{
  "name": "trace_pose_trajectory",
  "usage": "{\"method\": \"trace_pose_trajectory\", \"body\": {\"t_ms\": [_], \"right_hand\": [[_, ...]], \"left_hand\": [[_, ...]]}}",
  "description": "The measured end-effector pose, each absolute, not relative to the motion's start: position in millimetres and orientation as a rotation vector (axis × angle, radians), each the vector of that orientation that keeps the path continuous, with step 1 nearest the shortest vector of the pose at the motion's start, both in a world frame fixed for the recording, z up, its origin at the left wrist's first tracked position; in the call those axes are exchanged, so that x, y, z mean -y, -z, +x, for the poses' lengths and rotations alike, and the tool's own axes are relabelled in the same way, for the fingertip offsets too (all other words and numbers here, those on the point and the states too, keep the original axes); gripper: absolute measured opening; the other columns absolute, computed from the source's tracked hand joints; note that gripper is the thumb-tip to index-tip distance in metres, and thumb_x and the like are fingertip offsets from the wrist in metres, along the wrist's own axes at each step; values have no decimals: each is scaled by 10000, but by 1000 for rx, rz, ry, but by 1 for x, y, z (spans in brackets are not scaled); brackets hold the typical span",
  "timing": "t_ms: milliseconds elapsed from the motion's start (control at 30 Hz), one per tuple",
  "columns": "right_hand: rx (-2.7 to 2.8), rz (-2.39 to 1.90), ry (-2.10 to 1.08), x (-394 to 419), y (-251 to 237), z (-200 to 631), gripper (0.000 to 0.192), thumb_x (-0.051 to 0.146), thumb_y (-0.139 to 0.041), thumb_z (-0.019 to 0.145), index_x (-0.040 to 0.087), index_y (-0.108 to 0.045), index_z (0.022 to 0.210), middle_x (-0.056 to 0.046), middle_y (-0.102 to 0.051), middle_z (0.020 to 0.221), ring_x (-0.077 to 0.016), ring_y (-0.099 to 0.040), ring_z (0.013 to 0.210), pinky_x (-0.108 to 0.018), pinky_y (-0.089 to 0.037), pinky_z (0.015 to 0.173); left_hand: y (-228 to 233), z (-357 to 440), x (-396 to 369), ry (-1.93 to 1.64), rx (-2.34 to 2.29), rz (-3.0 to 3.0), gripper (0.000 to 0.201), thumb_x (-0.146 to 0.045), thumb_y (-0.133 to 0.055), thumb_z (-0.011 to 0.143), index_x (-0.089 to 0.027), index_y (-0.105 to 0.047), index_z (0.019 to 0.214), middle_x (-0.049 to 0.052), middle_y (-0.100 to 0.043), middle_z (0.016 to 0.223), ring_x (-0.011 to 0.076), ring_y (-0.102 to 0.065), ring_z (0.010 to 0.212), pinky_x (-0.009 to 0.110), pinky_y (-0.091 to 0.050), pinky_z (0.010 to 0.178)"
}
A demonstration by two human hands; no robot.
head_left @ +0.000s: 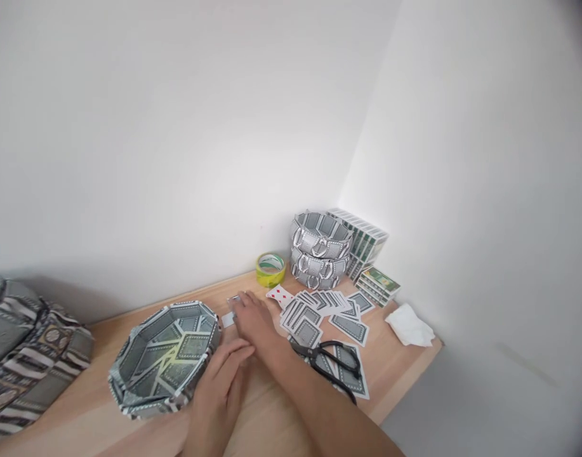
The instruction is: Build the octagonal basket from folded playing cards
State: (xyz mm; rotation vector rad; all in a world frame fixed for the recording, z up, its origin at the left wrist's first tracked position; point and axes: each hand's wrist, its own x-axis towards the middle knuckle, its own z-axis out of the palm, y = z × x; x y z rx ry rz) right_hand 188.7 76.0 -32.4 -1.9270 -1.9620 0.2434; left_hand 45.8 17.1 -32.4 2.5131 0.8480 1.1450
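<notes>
My right hand (pixel 253 319) reaches to the table behind my left hand, its fingertips closed over a small folded playing card (pixel 228 319) that is partly hidden under them. My left hand (pixel 223 371) is beside the near right side of a many-sided tray (pixel 129 346) built from folded playing cards. Its fingers are stretched out toward my right wrist, and no object shows in them. Grey-backed playing cards (pixel 306 333) lie fanned out right of my right hand, along with a face-up diamond card (pixel 280 294).
Black-handled scissors (pixel 336 362) lie on cards beside my right forearm. A yellow tape roll (pixel 270 270), a round woven card basket (pixel 320 251) and stacked card boxes (pixel 367 236) stand along the wall. White tissue (pixel 409 325) is near the right edge; a large card-built object (pixel 38 355) is at left.
</notes>
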Motion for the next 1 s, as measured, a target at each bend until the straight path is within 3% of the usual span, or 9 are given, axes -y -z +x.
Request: {"method": "trace_pose_trajectory", "body": {"t_ms": [200, 367, 567, 800, 1000], "right_hand": [[1976, -1935, -199, -73, 29, 188, 376, 200, -433, 950, 217, -553, 1306, -123, -528, 1380, -254, -452, 1277, -418, -404, 1005], [1926, -1867, -201, -74, 31, 193, 317, 231, -469, 940, 239, -621, 1218, -84, -581, 1326, -252, -497, 1216, -406, -397, 984], [1828, -1719, -262, -74, 26, 199, 257, 270, -491, 944, 280, -669, 1129, -13, -681, 1164, -179, -577, 1096, -309, -401, 957], [1776, -1609, -246, -73, 27, 201, 233, 213, -542, 914, 251, -662, 1110, -13, -691, 1140, -167, -592, 1077, -276, -406, 952], [1671, -1689, -278, -70, 21, 199, 139, 220, -557, 895, 207, -650, 997, -42, -705, 1029, -180, -617, 974, -268, -431, 848]], "left_hand": [[40, 39, -16, -1173, -898, 2478, 293, -182, -440, 896, -223, -686, 1052, 80, -695, 1074, 173, -675, 989, 246, -559, 832], [46, 37, -22, -1116, -825, 2495, 280, -183, -458, 886, -227, -691, 1035, 76, -702, 1078, 169, -673, 1010, 223, -550, 854], [47, 37, -23, -1107, -820, 2498, 264, -193, -462, 888, -230, -683, 1028, 79, -709, 1059, 168, -681, 993, 219, -555, 837], [39, 44, -21, -1159, -880, 2438, 245, -245, -458, 895, -213, -689, 969, 84, -726, 987, 175, -699, 921, 228, -570, 778], [42, 45, -20, -1151, -921, 2369, 241, -268, -466, 905, -194, -682, 982, 94, -714, 1011, 176, -692, 918, 235, -557, 786]]}}
